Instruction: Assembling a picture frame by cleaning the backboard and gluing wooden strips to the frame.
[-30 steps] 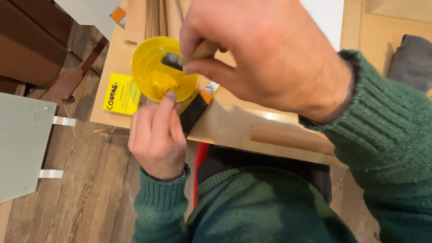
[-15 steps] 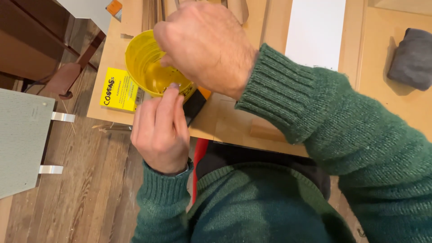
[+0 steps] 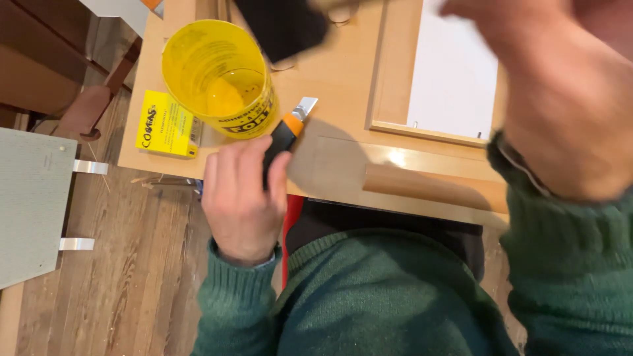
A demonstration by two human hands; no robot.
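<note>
Left hand (image 3: 245,198) — fingers curled — grips utility knife (image 3: 285,135), blade extended beside yellow tub (image 3: 217,79). Right hand (image 3: 560,99) raised, blurred — grip cannot be determined.

Pale wooden tabletop (image 3: 343,86) above a brown plank floor (image 3: 138,283).
Warm light gleams off the tabletop's near edge. Left of the fingers stands dark wooden furniture (image 3: 46,59); below it lies a grey-green panel (image 3: 30,204) with two metal tabs.

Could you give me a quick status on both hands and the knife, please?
Left hand gripping utility knife, blade out. Right hand raised, blurred, grip unclear. Yellow tub beside the blade.
</note>
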